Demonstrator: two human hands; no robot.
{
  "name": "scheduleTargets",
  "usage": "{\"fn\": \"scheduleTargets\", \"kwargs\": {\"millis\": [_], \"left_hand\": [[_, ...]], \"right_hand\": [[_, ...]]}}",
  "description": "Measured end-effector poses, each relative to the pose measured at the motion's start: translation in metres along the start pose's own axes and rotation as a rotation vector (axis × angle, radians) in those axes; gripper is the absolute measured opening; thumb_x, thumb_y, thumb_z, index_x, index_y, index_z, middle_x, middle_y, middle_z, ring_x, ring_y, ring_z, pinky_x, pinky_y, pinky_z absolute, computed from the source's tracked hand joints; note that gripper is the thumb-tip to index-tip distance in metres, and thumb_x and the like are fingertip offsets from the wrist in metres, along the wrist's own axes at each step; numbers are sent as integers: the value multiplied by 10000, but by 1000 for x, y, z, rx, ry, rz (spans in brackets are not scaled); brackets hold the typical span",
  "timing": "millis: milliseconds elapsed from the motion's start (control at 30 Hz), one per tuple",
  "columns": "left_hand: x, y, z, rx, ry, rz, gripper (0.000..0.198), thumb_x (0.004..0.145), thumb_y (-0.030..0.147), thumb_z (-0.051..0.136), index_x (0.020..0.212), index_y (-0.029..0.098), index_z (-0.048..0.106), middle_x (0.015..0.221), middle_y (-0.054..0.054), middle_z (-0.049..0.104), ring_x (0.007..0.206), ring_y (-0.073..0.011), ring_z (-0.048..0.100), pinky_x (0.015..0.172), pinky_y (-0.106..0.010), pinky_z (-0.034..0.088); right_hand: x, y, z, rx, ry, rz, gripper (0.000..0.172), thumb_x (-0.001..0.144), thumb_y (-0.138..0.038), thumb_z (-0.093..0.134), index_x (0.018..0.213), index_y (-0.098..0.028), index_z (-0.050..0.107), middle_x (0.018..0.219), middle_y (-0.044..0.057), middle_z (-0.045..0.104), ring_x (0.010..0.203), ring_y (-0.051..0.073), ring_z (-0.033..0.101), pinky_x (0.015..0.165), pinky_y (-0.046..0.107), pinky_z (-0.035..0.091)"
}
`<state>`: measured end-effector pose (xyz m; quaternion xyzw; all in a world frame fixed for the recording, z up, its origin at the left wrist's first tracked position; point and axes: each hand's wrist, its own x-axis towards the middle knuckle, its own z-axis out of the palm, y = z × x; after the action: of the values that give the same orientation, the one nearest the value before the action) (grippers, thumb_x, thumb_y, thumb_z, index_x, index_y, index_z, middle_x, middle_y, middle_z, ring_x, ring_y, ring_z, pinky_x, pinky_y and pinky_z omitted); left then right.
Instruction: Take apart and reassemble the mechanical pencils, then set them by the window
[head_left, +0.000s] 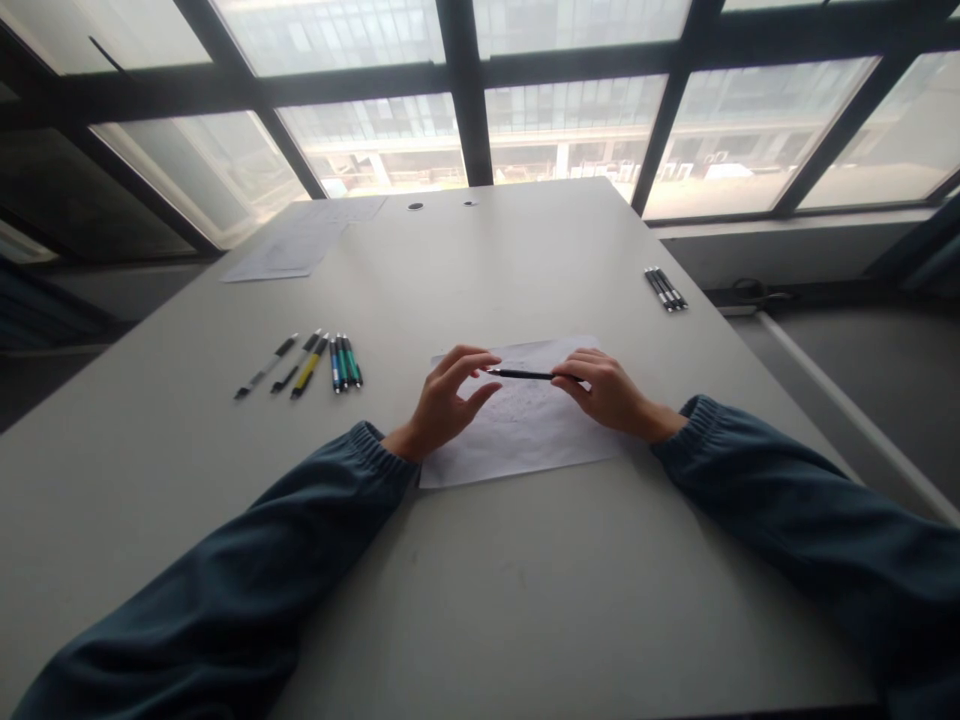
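Observation:
A black pen (525, 374) lies level in the air above a white sheet of paper (525, 440) that carries small faint marks. My right hand (604, 388) pinches its right end between thumb and fingers. Around the pen's left tip, my left hand (452, 393) is held with thumb and fingers apart, gripping nothing. Whether a fingertip of it touches the tip cannot be made out. Both hands are over the paper.
Left of the paper lie a grey pen (266, 368), a yellow pen (310, 366) and several blue and green pens (346, 363). Several black pens (665, 289) lie near the right edge of the white table (480, 600). More paper sheets (289, 245) rest at the far left.

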<state>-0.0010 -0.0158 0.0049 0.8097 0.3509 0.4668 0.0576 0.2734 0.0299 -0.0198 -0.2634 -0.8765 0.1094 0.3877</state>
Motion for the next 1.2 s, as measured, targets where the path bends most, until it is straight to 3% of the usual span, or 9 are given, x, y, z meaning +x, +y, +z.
{"fn": "scheduleTargets", "kwargs": {"millis": [267,700,967,1200], "left_hand": [[0,1,2,-10,12,-18,169,943,195,660,1112,190,668,960,-55,703,815,-131,648,760,-274,555],[-3,3,0,-8,-59,-73,179,1007,232,538,1111,183,675,844,-31,683,766,-137,644,763,-273,524],[-4,1,1,10,-47,-178,225,1008,324,560,1094,181,711,673,15,673,600,-105,620,629,-217,484],[-4,-13,5,56,-108,-127,226,939,379,679,1052,205,768,868,-55,752,793,-166,669,763,-297,528]], "right_hand": [[0,0,0,12,-8,-11,202,1001,-337,580,949,-198,718,881,81,724,813,213,637,790,361,493],[2,-4,-2,38,-24,-88,171,995,-323,593,980,-204,715,907,85,728,835,218,637,788,383,502],[1,-3,-3,25,-2,-68,143,988,-305,603,1010,-217,713,927,80,715,855,224,620,797,388,504],[2,1,-4,-56,85,-18,105,962,-262,638,1015,-228,723,923,72,709,882,237,610,820,403,501]]}}
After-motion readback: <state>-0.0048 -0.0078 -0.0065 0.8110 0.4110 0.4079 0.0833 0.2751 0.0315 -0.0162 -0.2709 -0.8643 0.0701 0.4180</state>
